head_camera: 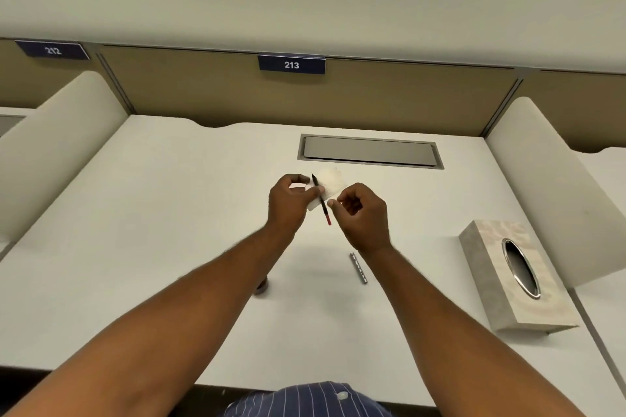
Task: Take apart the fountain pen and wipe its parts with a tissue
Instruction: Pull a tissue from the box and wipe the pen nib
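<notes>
Above the middle of the white desk, my left hand (288, 201) pinches the pen's inner section (321, 201), a thin black piece with its nib pointing away and a red end toward me. A white tissue (330, 184) lies behind and around that section, held by both hands. My right hand (360, 213) grips the tissue's right edge with curled fingers. A silver patterned pen part (359, 268) lies on the desk near my right wrist. A small dark pen part (262, 286) rests partly hidden under my left forearm.
A grey tissue box (518, 276) with an oval metal opening stands at the right. A recessed grey cable hatch (371, 151) sits at the back of the desk (169, 213). Cream side dividers flank the desk, and a tan panel with sign 213 (292, 64) closes the back.
</notes>
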The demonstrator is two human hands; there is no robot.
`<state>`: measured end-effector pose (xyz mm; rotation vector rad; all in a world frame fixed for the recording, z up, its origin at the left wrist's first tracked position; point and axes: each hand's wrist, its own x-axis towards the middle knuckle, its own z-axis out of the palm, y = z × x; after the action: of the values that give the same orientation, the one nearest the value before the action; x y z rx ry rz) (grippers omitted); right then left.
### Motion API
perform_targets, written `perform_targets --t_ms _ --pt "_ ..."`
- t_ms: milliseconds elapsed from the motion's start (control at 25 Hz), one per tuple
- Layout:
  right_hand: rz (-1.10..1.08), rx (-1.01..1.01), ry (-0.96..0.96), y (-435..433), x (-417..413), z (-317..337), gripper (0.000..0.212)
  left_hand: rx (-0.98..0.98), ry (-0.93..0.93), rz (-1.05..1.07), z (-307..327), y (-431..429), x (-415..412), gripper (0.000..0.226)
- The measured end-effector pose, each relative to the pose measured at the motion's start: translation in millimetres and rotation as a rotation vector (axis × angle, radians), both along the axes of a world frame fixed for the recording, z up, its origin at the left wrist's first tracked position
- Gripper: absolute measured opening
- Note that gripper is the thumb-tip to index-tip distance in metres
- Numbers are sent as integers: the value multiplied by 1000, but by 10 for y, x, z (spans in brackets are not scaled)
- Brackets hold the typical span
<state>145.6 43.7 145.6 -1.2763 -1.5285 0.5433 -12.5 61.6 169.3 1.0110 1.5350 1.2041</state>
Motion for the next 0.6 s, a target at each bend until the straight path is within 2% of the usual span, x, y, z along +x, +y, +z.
perform_targets --t_ms 120,240,400,480,600 --pt "44 46 -97 5 -230 10 19 -6 -23 29 46 -11 -129 41" --pt "53 -53 -140 50 -366 26 20 6 -77 15 54 -43 -221 35" --pt "73 -105 -100 45 -517 30 14 4 -80 -14 71 -132 -383 20" --pt "45 -108 -74 13 -600 28 11 33 -144 -31 81 -183 -497 11" --pt "44 -129 -41 -17 -719 23 10 32 -179 -24 92 -240 -656 23"
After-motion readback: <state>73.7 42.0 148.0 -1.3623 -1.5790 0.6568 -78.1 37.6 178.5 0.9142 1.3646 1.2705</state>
